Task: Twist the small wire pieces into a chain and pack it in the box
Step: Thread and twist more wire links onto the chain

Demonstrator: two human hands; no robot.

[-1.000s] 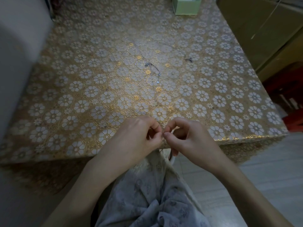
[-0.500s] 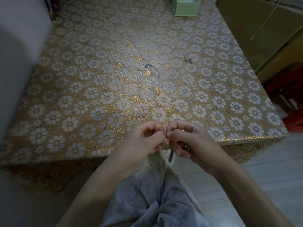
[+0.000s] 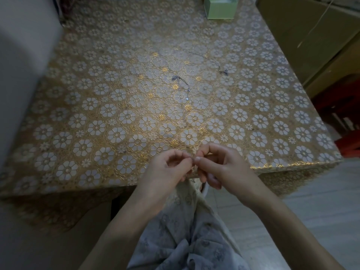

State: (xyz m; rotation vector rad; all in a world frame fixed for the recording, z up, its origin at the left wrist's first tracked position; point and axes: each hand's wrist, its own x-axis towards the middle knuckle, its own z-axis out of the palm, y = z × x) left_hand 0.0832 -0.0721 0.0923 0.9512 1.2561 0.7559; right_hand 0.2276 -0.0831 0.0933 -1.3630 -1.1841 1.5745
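My left hand (image 3: 171,168) and my right hand (image 3: 220,166) meet fingertip to fingertip over the table's near edge, both pinching a thin wire piece (image 3: 193,162) that is barely visible between them. A thin strand hangs a little below the fingers. On the table's middle lies a curved wire chain piece (image 3: 183,82), and another thin wire piece (image 3: 222,70) lies farther right. A pale green box (image 3: 221,8) stands at the table's far edge.
The table (image 3: 97,114) wears a gold cloth with white flowers. A grey wall (image 3: 21,65) rises at the left. A brown cabinet (image 3: 311,36) and a red object (image 3: 348,141) stand at the right. My lap in grey patterned fabric (image 3: 185,240) is below.
Both hands have shifted slightly up and forward over the table edge. Their fingertips have worked at the wire while staying pinched together.
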